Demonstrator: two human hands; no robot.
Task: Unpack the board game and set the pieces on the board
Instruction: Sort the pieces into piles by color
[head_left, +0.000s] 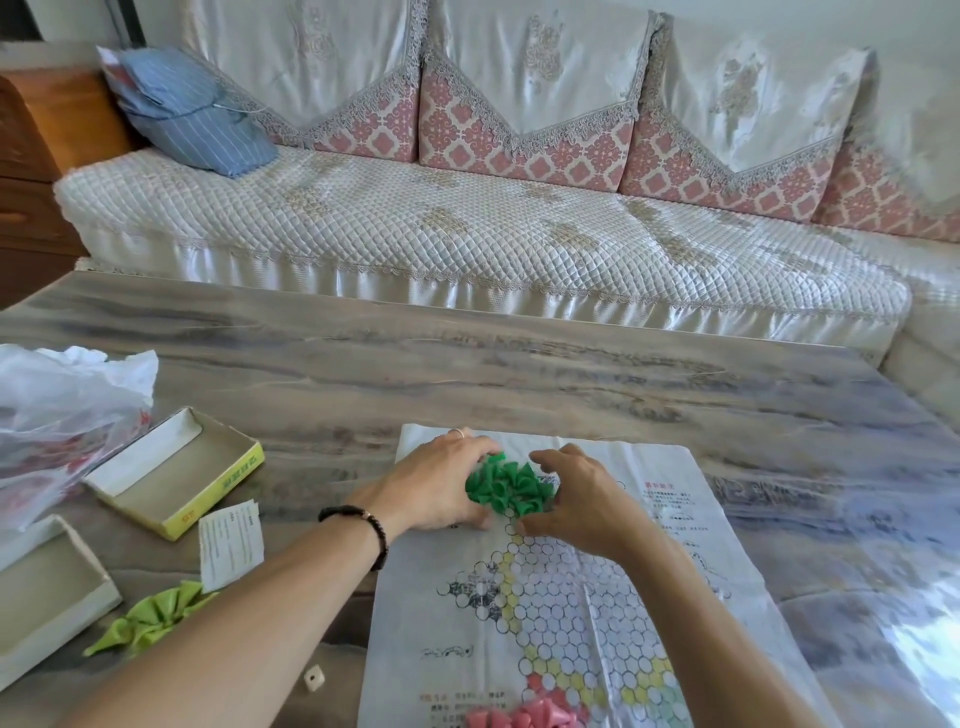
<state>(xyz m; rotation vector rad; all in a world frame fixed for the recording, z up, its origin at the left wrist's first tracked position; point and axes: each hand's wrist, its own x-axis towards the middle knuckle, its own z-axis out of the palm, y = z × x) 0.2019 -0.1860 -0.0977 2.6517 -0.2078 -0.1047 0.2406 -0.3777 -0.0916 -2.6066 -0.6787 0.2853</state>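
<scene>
Both hands cup a heap of dark green pieces (508, 488) from either side: the left hand (435, 483), with a ring on one finger and a dark bracelet (363, 530) at the wrist, curls its fingers over the heap's left edge, and the right hand (576, 499) curls round the right edge. Whether either hand actually pinches a piece cannot be told; the fingertips are hidden among the pieces. Under the hands lies the paper board (566, 597), printed with a field of circles, spread on the tabletop (415, 358). Nearer the person than the hands, at the board's close edge, sits a cluster of pink pieces (524, 719). Left of the left forearm lie light green pieces (156, 616), a folded leaflet (231, 543), a small white die (314, 678), two open box halves (171, 470) (44, 592) and a plastic bag (62, 410).
</scene>
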